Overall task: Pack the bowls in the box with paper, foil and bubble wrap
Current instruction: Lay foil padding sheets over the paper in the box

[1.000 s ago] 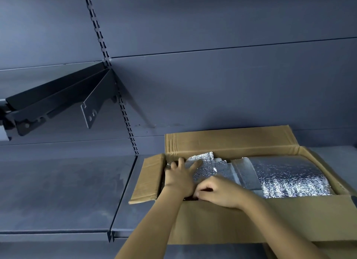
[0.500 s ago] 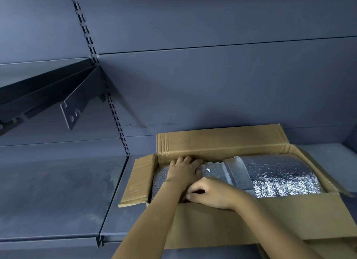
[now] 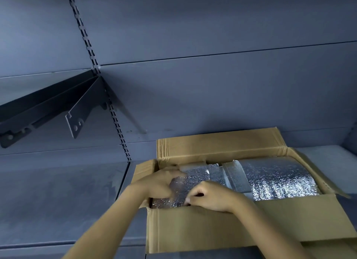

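Item: small foil bundle [image 3: 195, 183], in the box [image 3: 212, 229], under both hands. I see my left hand [image 3: 160, 183] resting on its left end; blur hides whether the fingers curl. My right hand [image 3: 210, 197], fingers curled, pinches the bundle's near edge. Large foil bundle [image 3: 274, 177]: just right of that hand, same box. Shelf [image 3: 58, 200]: under the box. Bracket [image 3: 77, 112]: well up-left of the left hand.

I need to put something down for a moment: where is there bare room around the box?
The grey shelf left of the cardboard box is bare. A smaller bare patch lies beyond the box's right flap. Inside is crowded: the left foil bundle and right foil bundle fill it, and the left hand and right hand are on the left one.
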Available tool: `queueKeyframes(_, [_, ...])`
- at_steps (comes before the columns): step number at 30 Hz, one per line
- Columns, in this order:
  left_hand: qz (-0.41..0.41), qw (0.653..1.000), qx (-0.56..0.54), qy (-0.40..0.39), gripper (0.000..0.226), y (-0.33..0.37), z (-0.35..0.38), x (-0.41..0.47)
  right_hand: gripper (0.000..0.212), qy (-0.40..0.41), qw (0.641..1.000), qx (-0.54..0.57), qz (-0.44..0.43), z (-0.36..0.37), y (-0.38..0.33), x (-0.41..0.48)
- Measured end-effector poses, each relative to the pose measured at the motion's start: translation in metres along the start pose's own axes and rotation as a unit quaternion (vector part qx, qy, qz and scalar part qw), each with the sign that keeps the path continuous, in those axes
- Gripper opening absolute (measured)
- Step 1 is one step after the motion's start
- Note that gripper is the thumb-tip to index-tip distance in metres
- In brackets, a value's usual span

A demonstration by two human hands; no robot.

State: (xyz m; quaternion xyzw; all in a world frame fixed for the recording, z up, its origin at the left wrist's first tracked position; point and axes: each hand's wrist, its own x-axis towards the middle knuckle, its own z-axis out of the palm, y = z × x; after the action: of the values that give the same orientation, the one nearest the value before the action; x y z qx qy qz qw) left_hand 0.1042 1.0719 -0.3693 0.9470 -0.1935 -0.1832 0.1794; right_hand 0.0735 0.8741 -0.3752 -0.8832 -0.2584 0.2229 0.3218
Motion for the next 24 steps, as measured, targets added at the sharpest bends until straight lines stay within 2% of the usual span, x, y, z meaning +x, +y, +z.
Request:
queueKeyframes(3, [0.009,0.998,0.05,-0.046,0.083,0.002,-0.007,-0.017,0.018,0.019,1.0,0.022,-0.005,-0.001,0.0,-0.003])
queueKeyframes(5, [0.009,0.992,0.11,-0.059,0.085,0.007,-0.006,-0.019,0.015,0.072,0.997,0.036,-0.005,-0.001,0.001,-0.004])
queueKeyframes(7, [-0.007,0.987,0.148,-0.061,0.086,0.009,-0.002,-0.017,0.017,0.151,0.988,0.005,0.0,0.001,0.005,-0.002])
queueKeyframes(9, [-0.016,0.985,0.16,-0.055,0.087,0.009,0.001,-0.014,0.021,0.192,0.98,-0.058,0.002,0.005,0.01,0.003])
queueKeyframes(11, [-0.018,0.985,0.164,-0.047,0.084,0.008,0.004,-0.012,0.02,0.185,0.978,-0.095,0.012,0.007,0.012,0.006])
queueKeyframes(18, [-0.02,0.974,0.222,-0.028,0.085,0.009,0.01,-0.01,0.017,0.168,0.979,-0.113,0.037,0.006,0.01,0.011])
queueKeyframes(22, [-0.058,0.981,0.156,-0.098,0.089,0.018,-0.003,-0.01,0.013,0.185,0.976,-0.112,0.021,0.006,0.008,0.007])
queueKeyframes(24, [-0.074,0.98,0.119,-0.139,0.08,0.027,-0.017,-0.012,0.014,0.224,0.97,-0.091,0.0,0.007,0.007,0.002])
